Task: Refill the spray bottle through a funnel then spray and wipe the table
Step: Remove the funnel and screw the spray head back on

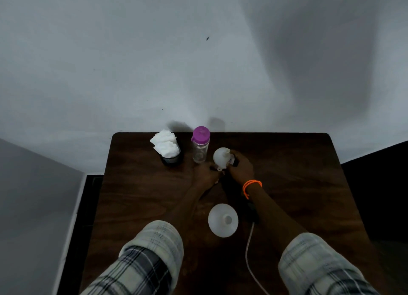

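Both hands meet at the far middle of the dark wooden table (141, 197). The right hand (241, 167) grips a small white plastic funnel (221, 156); what the left hand (207, 173) holds, I cannot tell. I think the funnel should stay upright and steady before pouring.

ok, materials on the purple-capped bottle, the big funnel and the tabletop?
Bottle: clear body you can see through, plastic or glass, can't tell; cap looks like matte purple plastic. Funnel: milky translucent white, smooth, likely plastic. Table: dark brown with visible grain streaks, wood or wood-look laminate, low sheen.
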`<state>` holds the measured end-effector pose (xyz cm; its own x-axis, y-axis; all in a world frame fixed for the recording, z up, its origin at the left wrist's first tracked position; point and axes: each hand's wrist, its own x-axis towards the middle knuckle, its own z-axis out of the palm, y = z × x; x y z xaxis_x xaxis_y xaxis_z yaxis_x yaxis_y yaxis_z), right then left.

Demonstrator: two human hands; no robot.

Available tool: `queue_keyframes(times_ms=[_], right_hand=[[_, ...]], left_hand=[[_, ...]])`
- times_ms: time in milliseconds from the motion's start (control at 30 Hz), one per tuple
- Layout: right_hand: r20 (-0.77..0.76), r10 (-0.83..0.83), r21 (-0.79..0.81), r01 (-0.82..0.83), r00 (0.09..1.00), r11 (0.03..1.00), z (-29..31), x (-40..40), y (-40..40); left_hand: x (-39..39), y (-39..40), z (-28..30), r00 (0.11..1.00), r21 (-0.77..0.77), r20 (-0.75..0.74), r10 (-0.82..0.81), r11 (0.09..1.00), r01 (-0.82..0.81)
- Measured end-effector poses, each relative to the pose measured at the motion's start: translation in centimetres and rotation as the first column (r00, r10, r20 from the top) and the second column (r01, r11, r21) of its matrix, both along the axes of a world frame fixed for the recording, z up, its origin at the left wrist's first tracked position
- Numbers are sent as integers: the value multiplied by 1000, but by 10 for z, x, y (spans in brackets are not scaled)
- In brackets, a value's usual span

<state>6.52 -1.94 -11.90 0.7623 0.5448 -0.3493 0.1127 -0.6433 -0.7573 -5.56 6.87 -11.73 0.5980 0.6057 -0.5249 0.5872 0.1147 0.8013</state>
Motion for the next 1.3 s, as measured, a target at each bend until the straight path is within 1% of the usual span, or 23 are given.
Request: queue_keyframes(times_ms=[100,133,200,300,367,433,500,567,633,700,767,800,867,900,967,1067,1167,1233,1300], right_hand=[[2,13,27,-13,1000,1000,8,-3,-13],[2,20,8,-20,1000,1000,10,-3,-19],[-16,13,-82,-14,1000,997,11,-1,-34],[23,48,-204,-43,999,978,14,1,-62],[48,96,-269,-80,994,960,16,3,-81],[51,104,-309,-83,993,947,21,1,-99],[58,64,-317,-42,996,947,24,-3,-114],[102,-14,-314,45,995,948,28,-12,-127],[149,-94,-311,137,984,941,30,-24,-137],[155,-143,-295,184,978,938,27,-34,-145],[116,-138,-304,167,984,938,19,-45,-152],[101,-119,-322,146,988,935,13,-49,-156],[91,-77,-379,106,993,919,-2,-54,-162],[91,-59,-394,90,994,915,-13,-54,-163],[98,-51,-398,87,994,913,-8,-61,-159],[110,-95,-396,131,989,909,10,-68,-153],[71,-144,-386,160,987,908,22,-70,-156],[17,-229,-344,221,973,913,26,-69,-162],[-102,-392,-257,356,914,898,29,-65,-168]], left_hand=[[-10,-3,8,1000,-1,-22,-7,1000,7],[-13,-4,10,1000,-11,-28,3,1000,-4],[-20,-7,15,998,-43,-54,23,999,-25],[-33,-14,18,995,-103,-86,47,993,-56],[-43,-19,18,996,-111,-79,41,993,-49],[-56,-25,18,997,-120,-68,38,992,-45],[-67,-33,18,998,-123,-46,44,991,-49],[-79,-42,14,998,-92,-29,48,994,-50],[-89,-50,7,998,-59,-38,58,996,-60],[-99,-57,5,997,-32,-48,55,998,-57],[-110,-65,4,999,-37,-45,11,999,-12],[-117,-68,6,999,-66,-36,-36,997,34],[-129,-74,9,982,-83,1,-187,979,187],[-134,-77,14,965,-67,28,-259,963,260],[-140,-85,19,944,-6,16,-328,944,329],[-138,-98,26,948,95,2,-319,943,318],[-127,-108,35,960,141,-36,-277,950,279],[-119,-110,37,957,212,-24,-290,934,289],[-115,-110,35,941,274,-22,-337,903,330]])
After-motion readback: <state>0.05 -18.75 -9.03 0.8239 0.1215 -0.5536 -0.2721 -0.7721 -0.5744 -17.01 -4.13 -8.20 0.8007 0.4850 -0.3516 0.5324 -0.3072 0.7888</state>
